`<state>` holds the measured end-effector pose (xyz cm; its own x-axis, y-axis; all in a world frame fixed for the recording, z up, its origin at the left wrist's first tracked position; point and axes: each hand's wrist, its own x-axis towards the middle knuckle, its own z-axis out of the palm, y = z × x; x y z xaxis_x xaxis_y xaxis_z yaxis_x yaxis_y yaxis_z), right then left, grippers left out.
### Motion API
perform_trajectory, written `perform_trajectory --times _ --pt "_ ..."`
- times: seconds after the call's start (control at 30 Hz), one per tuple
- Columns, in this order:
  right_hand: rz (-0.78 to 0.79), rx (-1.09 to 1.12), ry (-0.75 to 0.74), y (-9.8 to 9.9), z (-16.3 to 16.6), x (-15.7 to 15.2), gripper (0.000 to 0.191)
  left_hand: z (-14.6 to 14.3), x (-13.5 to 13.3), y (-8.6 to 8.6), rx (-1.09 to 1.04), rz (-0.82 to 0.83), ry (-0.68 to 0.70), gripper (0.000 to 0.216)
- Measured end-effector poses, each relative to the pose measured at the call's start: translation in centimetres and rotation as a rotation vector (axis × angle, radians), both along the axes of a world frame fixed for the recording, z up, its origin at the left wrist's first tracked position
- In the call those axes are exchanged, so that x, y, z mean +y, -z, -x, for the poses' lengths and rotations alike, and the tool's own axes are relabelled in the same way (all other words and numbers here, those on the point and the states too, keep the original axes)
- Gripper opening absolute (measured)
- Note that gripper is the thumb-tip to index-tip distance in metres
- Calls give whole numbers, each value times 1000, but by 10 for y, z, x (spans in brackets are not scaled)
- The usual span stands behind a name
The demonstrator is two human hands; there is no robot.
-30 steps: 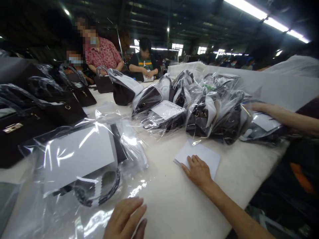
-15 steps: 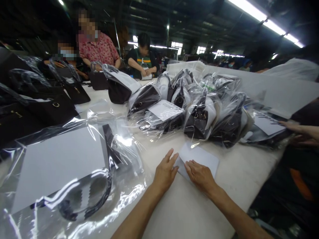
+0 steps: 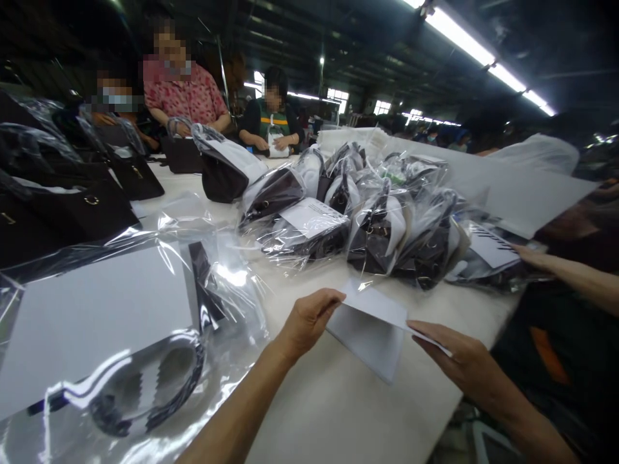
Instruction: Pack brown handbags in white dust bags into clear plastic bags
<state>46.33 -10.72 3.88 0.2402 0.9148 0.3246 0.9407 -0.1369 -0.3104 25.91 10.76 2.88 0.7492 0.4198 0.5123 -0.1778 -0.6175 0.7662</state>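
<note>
My left hand (image 3: 309, 320) pinches the near left edge of a white sheet of paper (image 3: 377, 303) between thumb and fingers. My right hand (image 3: 454, 354) grips the right end of the same sheet, fingers on top. The sheet's near edge is raised off the table. Under it lies more white paper (image 3: 370, 345), flat on the pale tabletop (image 3: 309, 412); whether the two are joined by a fold I cannot tell. To the left is a handbag in transparent plastic (image 3: 200, 283) with a white sheet on top and its wrapped handle (image 3: 188, 380) toward me.
Several plastic-wrapped dark handbags (image 3: 374, 248) crowd the table beyond my hands. More dark bags (image 3: 87, 209) stand at the left. A co-worker's arm (image 3: 565, 267) reaches in from the right over a bagged item (image 3: 488, 258). Other people (image 3: 186, 96) work across the table.
My hands have gone from lying over the paper to gripping its top sheet. The right hand has moved right, and the sheet's near edge has lifted. The view has shifted slightly right.
</note>
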Motion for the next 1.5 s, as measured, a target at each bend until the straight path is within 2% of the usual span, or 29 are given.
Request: perform_trajectory --times 0.1,0.17,0.33,0.5,0.73,0.83,0.93,1.0,1.07,1.17,1.3,1.5 --pt "-76 108 -54 -13 4 -17 33 17 -8 -4 -47 97 -23 18" --pt "-100 157 -85 -9 14 -20 34 22 -14 4 -33 139 -25 21" --pt "-6 268 -37 26 34 -24 33 21 -28 38 16 126 -37 16" --pt "42 360 27 47 45 -31 29 21 -35 51 74 114 -52 16" --pt "59 314 53 64 52 -30 36 20 -42 62 151 81 -128 20" --pt "68 256 45 69 53 -29 38 18 -44 67 194 62 -210 23" --pt "37 176 14 75 55 -28 27 15 -45 70 231 43 -307 26" --pt "17 119 -2 77 56 -28 27 15 -44 71 246 35 -321 26" --pt "27 74 -6 78 57 -29 34 18 -43 70 256 33 -285 25" --pt "75 41 -8 77 58 -30 46 27 -41 66 267 30 -155 18" --pt "94 30 12 77 58 -30 41 35 -36 63 279 11 25 33" --pt "89 30 -23 80 54 -31 44 35 -26 63 324 -73 109 16"
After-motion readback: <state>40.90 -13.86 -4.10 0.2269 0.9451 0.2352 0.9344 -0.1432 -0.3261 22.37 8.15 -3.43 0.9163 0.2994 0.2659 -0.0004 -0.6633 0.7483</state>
